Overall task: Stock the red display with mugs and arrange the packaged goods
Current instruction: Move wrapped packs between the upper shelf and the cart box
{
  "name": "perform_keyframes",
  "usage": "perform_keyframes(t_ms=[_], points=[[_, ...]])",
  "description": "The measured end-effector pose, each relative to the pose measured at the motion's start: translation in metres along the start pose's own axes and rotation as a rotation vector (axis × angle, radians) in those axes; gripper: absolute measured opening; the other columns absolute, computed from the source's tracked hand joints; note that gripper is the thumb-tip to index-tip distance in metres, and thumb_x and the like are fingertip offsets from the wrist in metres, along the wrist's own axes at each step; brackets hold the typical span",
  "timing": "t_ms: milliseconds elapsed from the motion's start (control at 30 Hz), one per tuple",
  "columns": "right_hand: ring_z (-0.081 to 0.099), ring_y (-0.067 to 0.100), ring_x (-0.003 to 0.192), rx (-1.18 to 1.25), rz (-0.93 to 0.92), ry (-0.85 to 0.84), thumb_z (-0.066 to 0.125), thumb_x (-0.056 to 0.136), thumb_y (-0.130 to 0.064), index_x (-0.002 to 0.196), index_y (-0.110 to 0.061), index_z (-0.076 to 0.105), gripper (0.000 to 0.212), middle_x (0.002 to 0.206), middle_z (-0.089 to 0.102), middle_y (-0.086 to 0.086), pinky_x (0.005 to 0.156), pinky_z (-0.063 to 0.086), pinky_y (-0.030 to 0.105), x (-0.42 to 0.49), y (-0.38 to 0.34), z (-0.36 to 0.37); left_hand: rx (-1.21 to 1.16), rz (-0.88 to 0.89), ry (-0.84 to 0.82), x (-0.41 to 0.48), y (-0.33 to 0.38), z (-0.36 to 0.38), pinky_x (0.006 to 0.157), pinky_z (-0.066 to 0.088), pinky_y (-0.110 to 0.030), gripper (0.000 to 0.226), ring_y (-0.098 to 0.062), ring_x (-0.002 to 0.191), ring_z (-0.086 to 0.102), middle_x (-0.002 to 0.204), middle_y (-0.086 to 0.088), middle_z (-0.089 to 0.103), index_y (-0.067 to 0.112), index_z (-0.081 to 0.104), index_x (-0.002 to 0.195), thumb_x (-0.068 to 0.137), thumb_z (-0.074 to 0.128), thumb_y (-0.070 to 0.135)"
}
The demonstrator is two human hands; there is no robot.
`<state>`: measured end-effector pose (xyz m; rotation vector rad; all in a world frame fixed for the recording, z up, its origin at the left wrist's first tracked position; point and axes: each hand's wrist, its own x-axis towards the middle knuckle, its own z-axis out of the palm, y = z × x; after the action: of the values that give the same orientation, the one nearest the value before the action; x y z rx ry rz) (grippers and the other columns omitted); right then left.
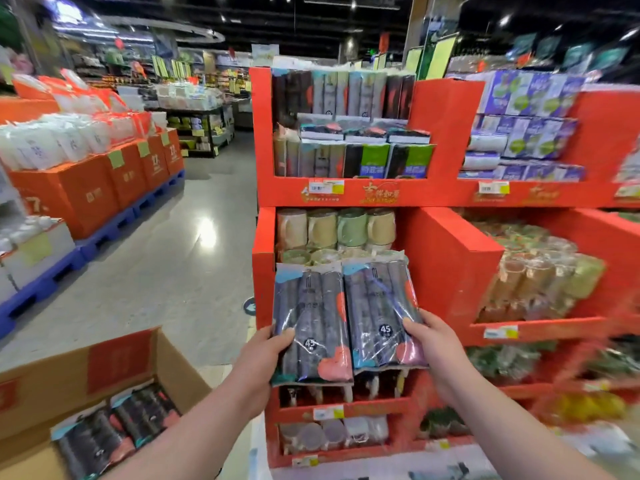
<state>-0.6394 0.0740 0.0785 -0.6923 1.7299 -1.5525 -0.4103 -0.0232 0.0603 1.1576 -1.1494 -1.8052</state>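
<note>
My left hand (265, 355) grips a dark plastic-wrapped pack of rolls (311, 323) marked 45 by its lower left edge. My right hand (429, 344) grips a second, matching pack (379, 313) by its lower right edge. Both packs are held upright, side by side, in front of the red display (446, 258). Behind them, the display's middle shelf holds pastel mugs (336, 228) in a row. Its top shelf carries similar dark and grey packs (346, 133), some standing and some lying flat.
An open cardboard box (104, 386) at lower left holds more of the same packs. Orange cartons on blue pallets (104, 188) line the left side of the aisle. Wrapped cups (540, 282) and purple boxes (526, 129) fill the display's right-hand bays. Grey floor stretches ahead.
</note>
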Motion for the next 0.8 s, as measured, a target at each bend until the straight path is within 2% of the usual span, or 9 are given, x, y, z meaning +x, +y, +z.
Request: perform_keyframes(t_ms=[100, 200, 267, 367, 433, 500, 567, 667, 800], points=[[0.067, 0.029, 0.094, 0.017, -0.027, 0.002, 0.057, 0.092, -0.009, 0.113, -0.014, 0.061, 0.023, 0.101, 0.071, 0.008, 0.084, 0.053, 0.04, 0.01, -0.012, -0.03, -0.003, 0.028, -0.008, 0.008, -0.001, 0.03, 0.09, 0.051, -0.047, 0.028, -0.031, 0.1, 0.066, 0.11, -0.011, 0.07, 0.016, 0.06, 0.115, 0.089, 0.063, 0.025], [0.067, 0.031, 0.094, 0.035, -0.043, -0.008, 0.056, 0.092, -0.01, 0.119, -0.013, 0.06, 0.027, 0.105, 0.07, 0.011, 0.076, 0.055, 0.04, 0.023, -0.021, -0.054, -0.009, 0.062, -0.016, 0.023, -0.007, 0.047, 0.101, 0.042, -0.056, 0.084, -0.031, 0.117, 0.058, 0.126, -0.006, 0.063, 0.022, 0.054, 0.127, 0.054, 0.08, 0.054], [0.066, 0.026, 0.084, 0.041, -0.062, -0.026, 0.056, 0.092, -0.01, 0.119, -0.013, 0.06, 0.027, 0.103, 0.07, 0.01, 0.065, 0.053, 0.035, 0.03, -0.029, -0.062, -0.034, 0.078, -0.036, 0.044, -0.017, 0.049, 0.103, 0.039, -0.058, 0.096, -0.032, 0.122, 0.053, 0.131, -0.006, 0.058, 0.023, 0.05, 0.131, 0.047, 0.08, 0.058], [0.065, 0.019, 0.073, 0.032, -0.087, -0.067, 0.055, 0.094, -0.012, 0.122, -0.013, 0.058, 0.029, 0.105, 0.07, 0.011, 0.051, 0.049, 0.027, 0.042, -0.039, -0.066, -0.061, 0.099, -0.016, 0.037, 0.002, 0.064, 0.105, 0.038, -0.056, 0.092, -0.03, 0.123, 0.053, 0.131, -0.003, 0.059, 0.025, 0.05, 0.131, 0.049, 0.078, 0.056], [0.065, 0.014, 0.067, 0.044, -0.101, -0.099, 0.054, 0.095, -0.012, 0.122, -0.012, 0.058, 0.028, 0.107, 0.069, 0.013, 0.047, 0.048, 0.023, 0.05, -0.046, -0.064, -0.073, 0.131, -0.008, 0.036, 0.015, 0.073, 0.104, 0.039, -0.054, 0.081, -0.029, 0.119, 0.056, 0.126, -0.002, 0.062, 0.024, 0.055, 0.126, 0.053, 0.076, 0.051], [0.065, 0.017, 0.072, 0.065, -0.11, -0.106, 0.054, 0.095, -0.012, 0.125, -0.011, 0.057, 0.03, 0.11, 0.068, 0.014, 0.047, 0.049, 0.023, 0.06, -0.05, -0.062, -0.06, 0.152, -0.008, 0.046, 0.023, 0.076, 0.104, 0.04, -0.054, 0.075, -0.029, 0.118, 0.057, 0.124, -0.003, 0.064, 0.024, 0.056, 0.125, 0.057, 0.075, 0.048], [0.067, 0.023, 0.081, 0.083, -0.118, -0.096, 0.055, 0.094, -0.011, 0.127, -0.011, 0.055, 0.033, 0.112, 0.068, 0.014, 0.049, 0.051, 0.025, 0.071, -0.057, -0.06, -0.06, 0.157, -0.005, 0.063, 0.029, 0.077, 0.103, 0.04, -0.055, 0.08, -0.029, 0.12, 0.056, 0.128, -0.003, 0.061, 0.026, 0.053, 0.129, 0.056, 0.078, 0.051], [0.066, 0.023, 0.079, 0.134, -0.146, -0.034, 0.056, 0.093, -0.008, 0.13, -0.009, 0.049, 0.038, 0.112, 0.066, 0.012, 0.05, 0.053, 0.027, 0.089, -0.071, -0.058, -0.066, 0.168, -0.041, 0.092, 0.042, 0.082, 0.101, 0.04, -0.058, 0.091, -0.032, 0.122, 0.053, 0.133, -0.003, 0.057, 0.029, 0.051, 0.13, 0.049, 0.082, 0.059], [0.061, 0.017, 0.065, 0.165, -0.199, 0.024, 0.056, 0.092, -0.004, 0.124, -0.009, 0.047, 0.033, 0.097, 0.063, 0.009, 0.046, 0.05, 0.025, 0.116, -0.099, -0.052, -0.066, 0.213, -0.083, 0.115, 0.077, 0.103, 0.094, 0.049, -0.051, 0.042, -0.033, 0.105, 0.064, 0.115, -0.012, 0.067, 0.014, 0.057, 0.122, 0.084, 0.067, 0.029]])
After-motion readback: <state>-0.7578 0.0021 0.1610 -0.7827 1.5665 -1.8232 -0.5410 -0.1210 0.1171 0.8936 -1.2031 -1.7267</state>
